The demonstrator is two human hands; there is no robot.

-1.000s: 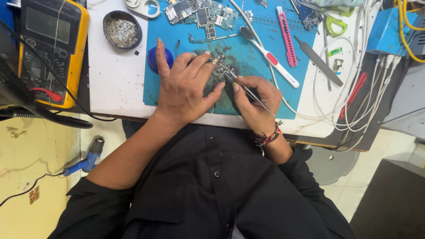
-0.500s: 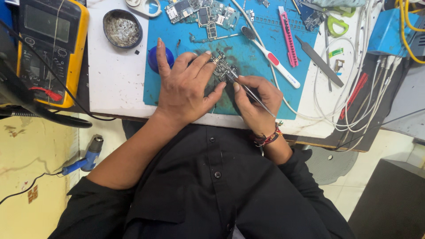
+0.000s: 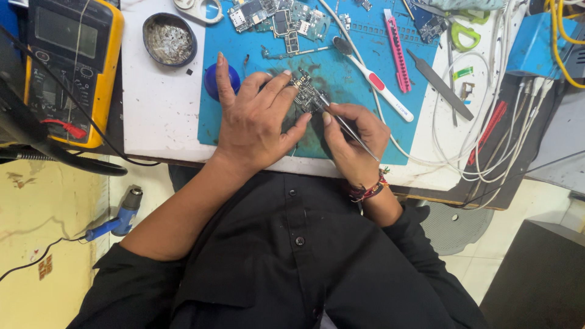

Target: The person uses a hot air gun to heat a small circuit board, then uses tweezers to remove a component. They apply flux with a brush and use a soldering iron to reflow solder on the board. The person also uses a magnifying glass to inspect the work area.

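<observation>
A small dark circuit board lies on a blue work mat. My left hand rests flat on the mat, its fingertips pressing on the board's left edge. My right hand is closed on metal tweezers, whose tips touch the board's right side. A woven bracelet circles my right wrist.
A yellow multimeter stands at the left, with a round tin of solder wool and a blue cap beside it. More circuit boards, a white-handled tool, a pink tool, white cables and a blue box lie around.
Both hands have stayed on the board; the tweezers have shifted only slightly at its edge.
</observation>
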